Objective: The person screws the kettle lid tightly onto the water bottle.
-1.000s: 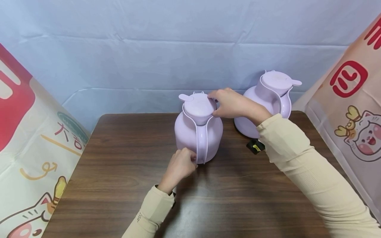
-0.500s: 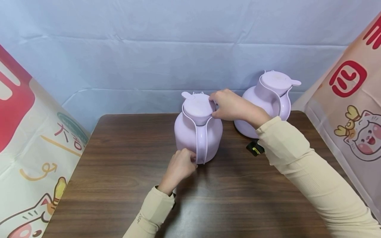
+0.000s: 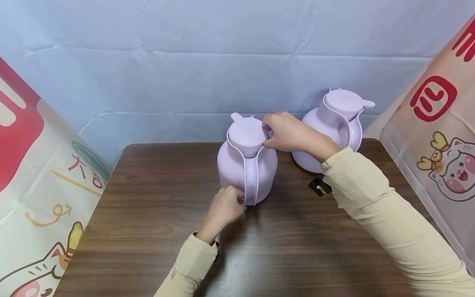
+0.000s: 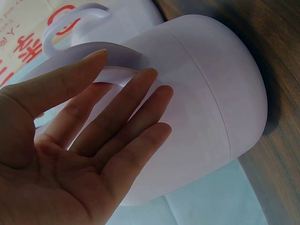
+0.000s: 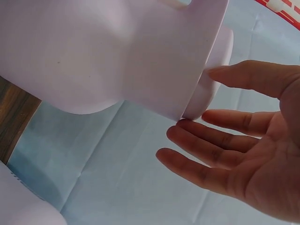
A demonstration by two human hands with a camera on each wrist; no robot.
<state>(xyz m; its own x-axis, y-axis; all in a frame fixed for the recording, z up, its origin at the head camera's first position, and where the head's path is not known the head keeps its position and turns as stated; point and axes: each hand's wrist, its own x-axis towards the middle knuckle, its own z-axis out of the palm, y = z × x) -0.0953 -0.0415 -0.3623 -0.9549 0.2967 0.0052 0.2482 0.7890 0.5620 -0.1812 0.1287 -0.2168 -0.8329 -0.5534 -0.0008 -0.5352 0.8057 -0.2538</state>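
A lilac thermos jug (image 3: 230,169) stands upright on the table, its handle (image 3: 251,177) toward me. My left hand (image 3: 225,206) holds the lower handle between thumb and index finger; in the left wrist view the other fingers extend beside the jug body (image 4: 201,103). At the top, my right hand (image 3: 287,131) grips the edge of the round lid (image 3: 246,134) with thumb and fingertips. The right wrist view shows the thumb and index finger against the lid rim (image 5: 206,91). The lid's tab (image 3: 237,118) points to the back left.
A second lilac thermos jug (image 3: 343,103) stands behind my right forearm, its lid tab pointing right. A small black tag (image 3: 319,187) lies by its base. Pale blue cloth (image 3: 167,82) hangs behind the wooden table (image 3: 156,181), and printed sheets (image 3: 438,136) flank it.
The lid has turned clockwise under my right hand, its tab swinging from the left toward the back. The jug and my left hand have stayed in place.
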